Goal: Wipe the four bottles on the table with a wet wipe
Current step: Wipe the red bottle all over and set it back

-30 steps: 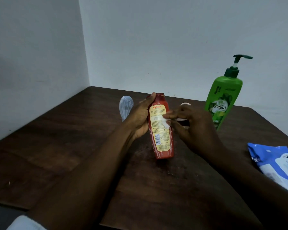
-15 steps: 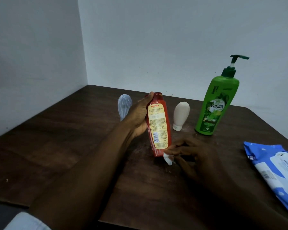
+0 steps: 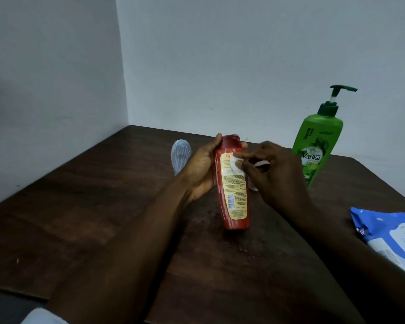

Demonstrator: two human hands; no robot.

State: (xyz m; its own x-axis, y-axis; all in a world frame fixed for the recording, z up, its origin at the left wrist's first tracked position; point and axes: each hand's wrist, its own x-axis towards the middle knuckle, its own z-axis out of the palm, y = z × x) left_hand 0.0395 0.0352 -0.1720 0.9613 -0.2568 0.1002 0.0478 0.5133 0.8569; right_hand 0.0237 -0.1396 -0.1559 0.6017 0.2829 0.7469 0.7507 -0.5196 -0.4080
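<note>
My left hand [image 3: 200, 167] grips a red bottle [image 3: 234, 199] with a yellow label, tilted, its base near the table. My right hand [image 3: 276, 174] pinches a small white wet wipe [image 3: 236, 166] and presses it against the upper part of the label. A pale blue clear bottle [image 3: 180, 155] stands behind my left hand. A green pump bottle [image 3: 318, 141] stands upright at the right rear. A white bottle [image 3: 261, 163] is almost wholly hidden behind my right hand.
A blue and white wet wipe pack [image 3: 391, 235] lies at the right edge of the dark wooden table [image 3: 80, 218]. Grey walls meet in a corner behind the table's far left.
My right hand with the wipe went down to the red bottle's base half a second ago and is now back up at the top of the label. The left hand keeps its hold.
</note>
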